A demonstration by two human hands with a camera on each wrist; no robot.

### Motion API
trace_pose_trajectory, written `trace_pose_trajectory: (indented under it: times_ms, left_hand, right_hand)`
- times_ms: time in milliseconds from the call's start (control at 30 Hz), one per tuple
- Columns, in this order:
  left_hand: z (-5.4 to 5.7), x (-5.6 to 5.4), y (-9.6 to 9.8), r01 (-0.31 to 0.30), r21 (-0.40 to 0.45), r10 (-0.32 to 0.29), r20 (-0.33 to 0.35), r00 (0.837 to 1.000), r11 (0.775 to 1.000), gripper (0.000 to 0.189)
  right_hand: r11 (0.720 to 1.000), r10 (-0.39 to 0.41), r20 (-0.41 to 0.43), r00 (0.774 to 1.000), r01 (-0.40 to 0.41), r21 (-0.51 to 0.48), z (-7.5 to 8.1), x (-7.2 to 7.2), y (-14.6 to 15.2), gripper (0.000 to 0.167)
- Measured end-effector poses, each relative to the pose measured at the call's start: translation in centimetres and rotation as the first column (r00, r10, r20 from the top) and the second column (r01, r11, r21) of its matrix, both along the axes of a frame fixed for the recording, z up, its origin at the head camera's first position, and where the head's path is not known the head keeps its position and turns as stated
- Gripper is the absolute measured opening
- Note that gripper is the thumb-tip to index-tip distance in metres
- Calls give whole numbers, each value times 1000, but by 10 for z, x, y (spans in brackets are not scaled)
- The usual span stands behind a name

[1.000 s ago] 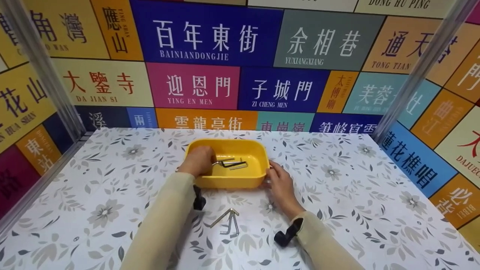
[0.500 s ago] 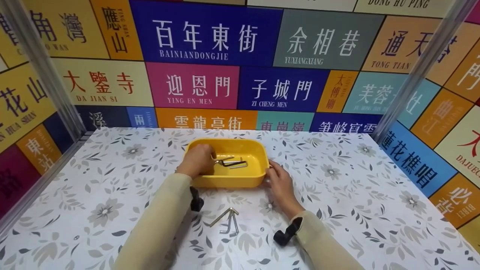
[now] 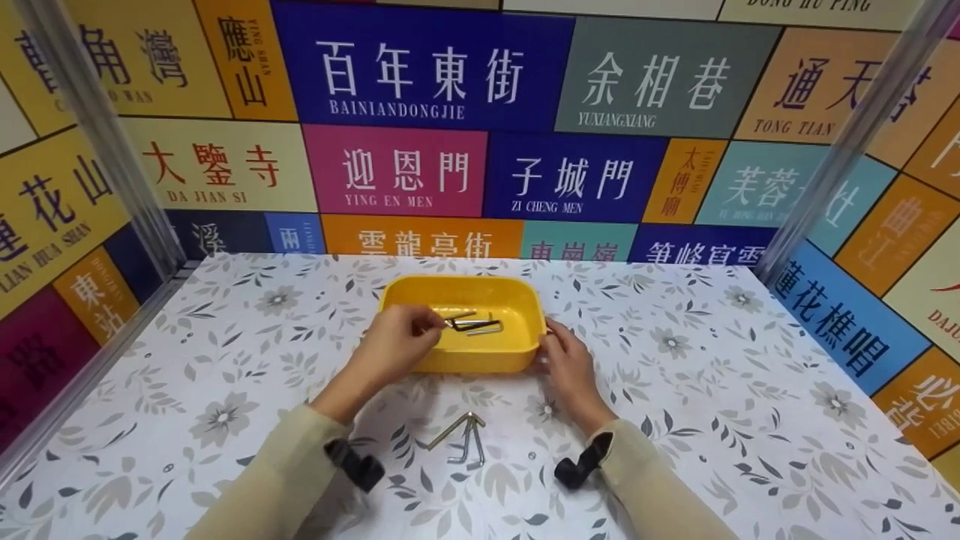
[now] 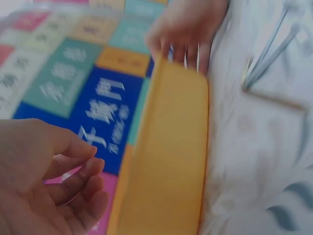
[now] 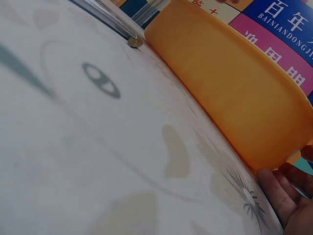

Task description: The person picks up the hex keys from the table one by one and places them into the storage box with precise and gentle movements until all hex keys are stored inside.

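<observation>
A yellow plastic bin (image 3: 465,363) stands on the table with several hex keys (image 3: 480,327) lying inside, one of them black. My left hand (image 3: 394,341) is over the bin's near left rim, its fingertips close to the end of a key. In the left wrist view its fingers (image 4: 80,188) are loosely curled, and nothing shows between them. At the bin's right end, my right hand (image 3: 570,360) grips the wall; its fingers (image 5: 276,193) touch the lower corner in the right wrist view. Several more hex keys (image 3: 463,441) lie fanned on the table before the bin.
The table has a white cloth (image 3: 675,420) with grey flowers and leaves. Behind it stands a wall (image 3: 420,75) of coloured panels with Chinese lettering. Clear uprights (image 3: 120,165) stand at both back corners. Dark camera mounts (image 3: 581,461) sit on both wrists.
My left hand has lifted out of the bin and drawn back toward me over its near left rim. My right hand keeps its hold, and the head view has shifted slightly.
</observation>
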State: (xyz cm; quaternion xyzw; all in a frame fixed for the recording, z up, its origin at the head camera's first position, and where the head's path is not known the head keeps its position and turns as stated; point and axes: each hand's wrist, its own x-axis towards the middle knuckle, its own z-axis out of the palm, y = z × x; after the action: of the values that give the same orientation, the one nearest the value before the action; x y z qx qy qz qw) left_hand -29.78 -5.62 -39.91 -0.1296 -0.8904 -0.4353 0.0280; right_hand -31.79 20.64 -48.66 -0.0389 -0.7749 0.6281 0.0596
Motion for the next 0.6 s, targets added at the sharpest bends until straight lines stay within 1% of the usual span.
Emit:
trace_pose_trajectory:
  times_ms: [67,133,200,233,333,433,533,600]
  left_hand:
    - [-2,13,0,52,25,-53,36,998,998,15]
    - [-6,23,0,111,25,-113,77,991,994,17]
    - [-11,31,-1,167,11,-167,106,980,986,19]
    - [-14,33,-1,192,-3,-191,107,976,981,20]
    - [-22,39,-2,254,-27,-250,103,963,967,24]
    - [-28,42,-2,308,-54,-303,84,949,950,27]
    - [-34,42,-1,342,-88,-334,94,938,935,28]
    - [-37,41,1,359,-113,-346,117,931,927,30]
  right_hand:
    - [1000,0,-3,1000,0,1,0,0,0,51]
    - [1000,-6,-10,1000,6,10,-1,-1,0,50]
    - [1000,-11,-17,1000,11,19,-1,-2,0,50]
    - [1000,-10,-16,1000,11,24,-1,-2,0,50]
    - [999,-11,-3,1000,11,32,-1,-2,-1,50]
    - [999,-8,19,1000,8,32,0,-2,-2,50]
    - [999,-5,30,1000,4,42,0,-1,-2,52]
    - [999,-2,31,1000,1,44,1,-1,-2,52]
